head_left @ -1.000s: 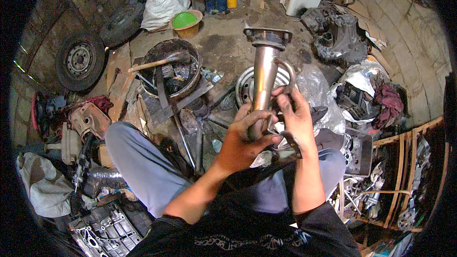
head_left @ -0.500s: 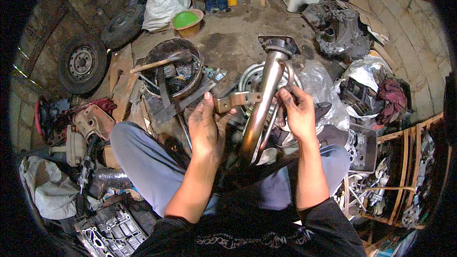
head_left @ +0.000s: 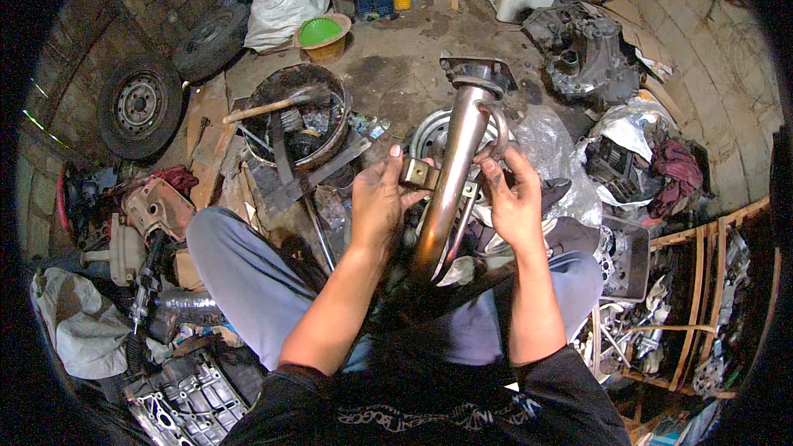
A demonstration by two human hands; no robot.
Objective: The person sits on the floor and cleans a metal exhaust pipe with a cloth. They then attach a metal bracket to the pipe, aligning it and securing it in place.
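A shiny metal pipe [head_left: 455, 172] rises at a slant between my knees, with a dark flange [head_left: 477, 73] at its top and a thin side tube [head_left: 459, 235] along its right. My left hand [head_left: 379, 202] pinches a metal bracket [head_left: 420, 173] between thumb and fingers, at the pipe's left side. The bracket passes behind the pipe, and what seems to be its far end shows on the right. My right hand [head_left: 516, 198] is closed at the thin tube's upper bend; its fingertips are partly hidden.
Ahead to the left sits a round black basin [head_left: 345, 120] with a wooden-handled tool [head_left: 264, 111] across it. A wheel rim [head_left: 429, 134] lies behind the pipe. A tyre [head_left: 140, 109] leans on the left wall. A gearbox-like casting [head_left: 578, 54] and a wooden rack [head_left: 702, 306] stand at right.
The bracket has gone from across the pipe's front to behind it. My left hand has moved right, closer to the pipe. My right hand stays by the side tube.
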